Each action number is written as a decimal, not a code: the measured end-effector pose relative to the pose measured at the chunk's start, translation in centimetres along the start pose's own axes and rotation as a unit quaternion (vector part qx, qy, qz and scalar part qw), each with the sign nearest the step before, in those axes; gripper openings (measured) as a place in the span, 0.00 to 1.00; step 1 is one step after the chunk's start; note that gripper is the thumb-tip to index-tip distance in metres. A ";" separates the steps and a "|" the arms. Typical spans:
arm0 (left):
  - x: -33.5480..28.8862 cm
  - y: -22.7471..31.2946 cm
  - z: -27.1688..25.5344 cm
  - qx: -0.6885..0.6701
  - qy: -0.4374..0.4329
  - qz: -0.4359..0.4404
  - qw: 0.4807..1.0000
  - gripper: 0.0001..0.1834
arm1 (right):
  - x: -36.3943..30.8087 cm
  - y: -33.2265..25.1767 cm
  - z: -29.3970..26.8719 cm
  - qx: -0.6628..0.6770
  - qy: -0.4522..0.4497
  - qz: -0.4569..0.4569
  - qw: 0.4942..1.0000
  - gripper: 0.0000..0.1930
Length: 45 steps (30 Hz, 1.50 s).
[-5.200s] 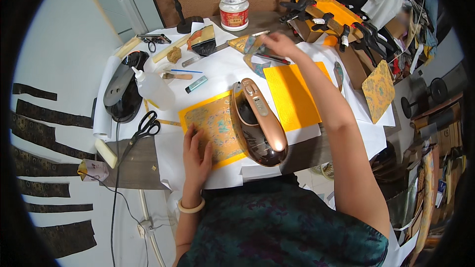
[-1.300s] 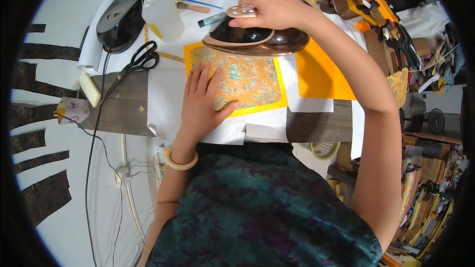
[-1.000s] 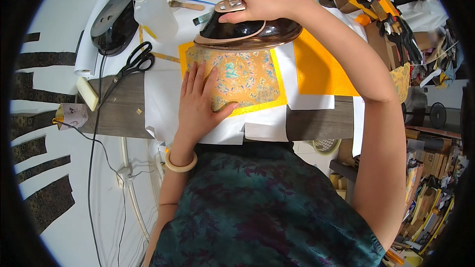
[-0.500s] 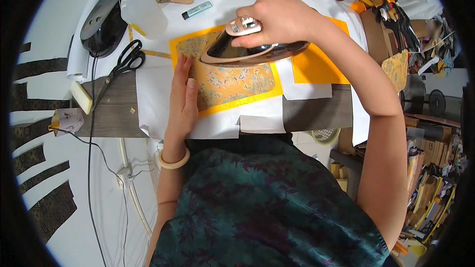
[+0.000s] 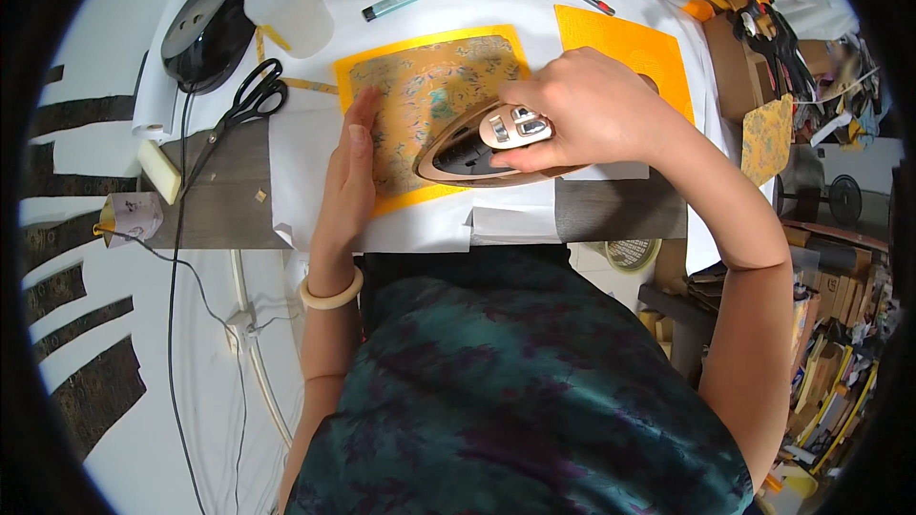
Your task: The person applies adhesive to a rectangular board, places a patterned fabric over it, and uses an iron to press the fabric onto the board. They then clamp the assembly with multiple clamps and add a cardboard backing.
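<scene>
Right hand [image 5: 587, 100] is seen clamped around the handle of a black and rose-gold steam iron [image 5: 461, 154], which is placed over the lower right part of a rectangular orange patterned fabric panel [image 5: 434, 81]; whether the sole is pressed flat cannot be told. The panel is framed on its visible sides by the border of a bright yellow sheet [image 5: 410, 198] beneath it. At the panel's left edge, the left hand [image 5: 349, 167] is held on its side, its fingers extended together, with nothing gripped; a cream ring-shaped bangle [image 5: 331, 291] is worn on that wrist. White paper [image 5: 310, 172] is spread under the work on a grey-brown wooden table [image 5: 224, 219]. Beyond the right hand, a second plain yellow sheet [image 5: 625, 48] is laid, partly covered by the wrist. To the left are placed black-handled scissors [image 5: 234, 114] and a translucent squeeze bottle [image 5: 286, 10].
</scene>
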<state>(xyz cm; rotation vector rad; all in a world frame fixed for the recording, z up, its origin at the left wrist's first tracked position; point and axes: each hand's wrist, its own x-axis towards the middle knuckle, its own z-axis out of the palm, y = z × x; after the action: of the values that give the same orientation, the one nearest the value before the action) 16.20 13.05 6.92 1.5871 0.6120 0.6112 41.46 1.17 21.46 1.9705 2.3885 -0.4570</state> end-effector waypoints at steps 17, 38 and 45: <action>0.1 -0.2 -1.9 -0.258 0.016 -0.021 0.966 0.41 | 1.1 -3.4 -0.2 -0.019 -0.019 -0.015 1.000 0.29; -1.1 0.7 0.5 0.459 -0.045 0.180 0.869 0.45 | 35.8 -3.7 -26.4 -0.126 0.126 -0.284 0.942 0.26; -0.6 0.0 0.6 0.443 -0.053 0.178 0.877 0.47 | 47.4 -3.1 -15.3 -0.043 0.110 -0.300 0.947 0.21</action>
<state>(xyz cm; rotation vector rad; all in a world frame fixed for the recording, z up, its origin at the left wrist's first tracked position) 16.22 12.21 6.82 2.6240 0.5444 0.5255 31.32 49.65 27.66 1.2806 3.0732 -0.1279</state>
